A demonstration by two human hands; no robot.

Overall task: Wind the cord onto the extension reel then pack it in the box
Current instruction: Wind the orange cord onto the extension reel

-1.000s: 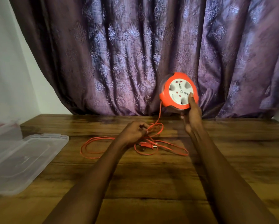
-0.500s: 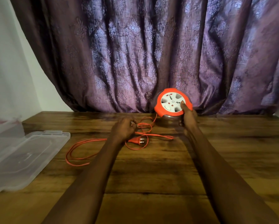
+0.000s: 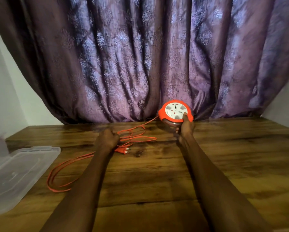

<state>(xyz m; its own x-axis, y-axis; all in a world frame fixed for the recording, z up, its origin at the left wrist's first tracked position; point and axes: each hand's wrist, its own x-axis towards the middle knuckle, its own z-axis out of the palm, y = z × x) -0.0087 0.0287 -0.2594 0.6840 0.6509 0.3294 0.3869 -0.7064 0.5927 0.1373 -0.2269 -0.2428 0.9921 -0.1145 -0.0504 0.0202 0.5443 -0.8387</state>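
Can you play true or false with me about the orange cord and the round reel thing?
1. The right hand holds the orange reel. True.
2. The plug is stuck into the reel. False: it lies on the table beside the left hand.
3. The left hand grips the cord. True.
4. All the cord is wound up. False: loops lie loose on the table.
5. The reel sits inside the clear box. False: the box stands apart at the left, reel not in it.
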